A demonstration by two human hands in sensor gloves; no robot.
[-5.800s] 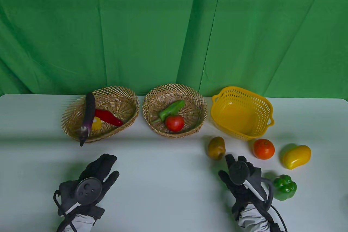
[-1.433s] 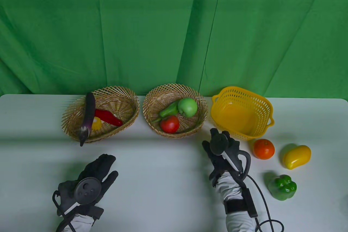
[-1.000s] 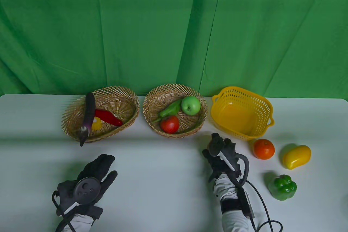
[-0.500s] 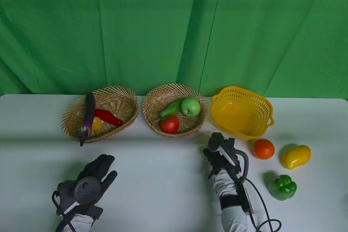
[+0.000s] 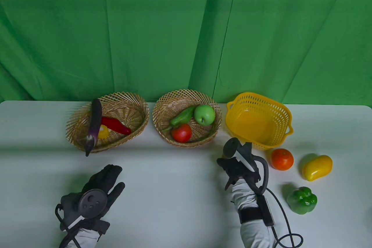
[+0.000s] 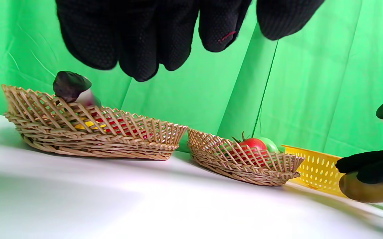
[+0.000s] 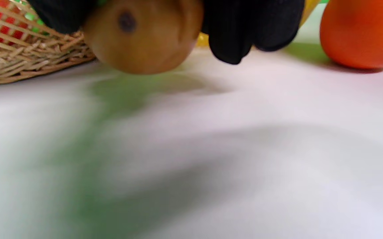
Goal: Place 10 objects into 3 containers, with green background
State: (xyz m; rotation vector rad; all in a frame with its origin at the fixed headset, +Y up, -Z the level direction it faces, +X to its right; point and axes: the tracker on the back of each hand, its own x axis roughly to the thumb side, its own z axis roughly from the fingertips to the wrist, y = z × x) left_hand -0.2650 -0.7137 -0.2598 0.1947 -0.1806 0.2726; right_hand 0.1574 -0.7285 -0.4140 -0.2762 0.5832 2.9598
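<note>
Left wicker basket (image 5: 136, 105), beyond the left hand (image 5: 98, 185): eggplant (image 5: 94, 126) propped across its near rim, tip overhanging; red chili (image 5: 115, 125) and a small yellow item (image 5: 103, 132) inside

Middle wicker basket (image 5: 162, 105), up and left of the right hand (image 5: 239, 165): green chili (image 5: 181, 116), green apple (image 5: 204, 114), tomato (image 5: 181, 133)

Yellow plastic basket (image 5: 286, 117), just beyond the right hand: only its yellow floor shows

Right hand: grips a brown potato (image 7: 143, 35) from above, fingers (image 7: 244, 30) curled over it; potato is clear of the desk (image 5: 174, 195), shadow beneath it in the right wrist view. Left wrist view confirms the potato under that hand, near the yellow basket's wall. Tracker tilted up on the back of the hand, cable trailing toward the near edge

Left hand: low over the desk, palm down, fingers extended and close together, thumb out to the side, holding nothing

To the right of the right hand, on the desk: orange (image 5: 282, 159) closest, yellow mango (image 5: 316, 167) further out, green bell pepper (image 5: 302, 200) nearer the front edge

No legible writing or labels
</note>
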